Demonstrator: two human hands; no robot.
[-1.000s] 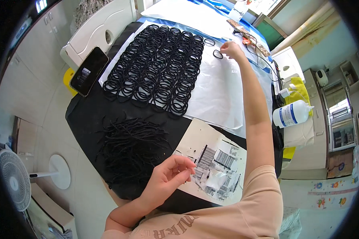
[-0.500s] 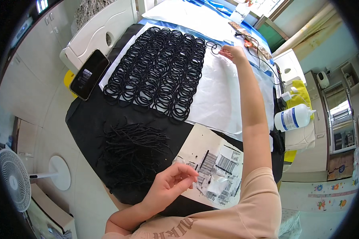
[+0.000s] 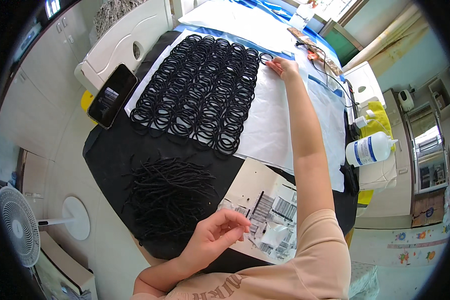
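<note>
My right hand [image 3: 284,66], arm stretched forward, has its fingertips closed on the edge of a black cord ring [image 3: 266,58]. That ring lies at the far right corner of several overlapping columns of black rings [image 3: 195,90], which look like hair ties. The columns rest on white sheeting [image 3: 267,110]. Near my body, my left hand [image 3: 220,232] is curled, thumb and forefinger brought together; whatever is between them, if anything, is too small to make out. It hovers beside a heap of short black cord pieces [image 3: 167,195] and over a pale board [image 3: 255,172] with stuck-on printed labels.
A phone [image 3: 113,95] leans at the left edge, by a white chair back [image 3: 127,42]. On the right stand a white squeeze bottle [image 3: 369,149] and a black cable [image 3: 330,80]. A white fan [image 3: 17,225] is at lower left. Black cloth [image 3: 110,150] covers the table.
My right hand has moved left and slightly nearer, bringing its ring up against the end of the ring columns. The left hand has barely moved.
</note>
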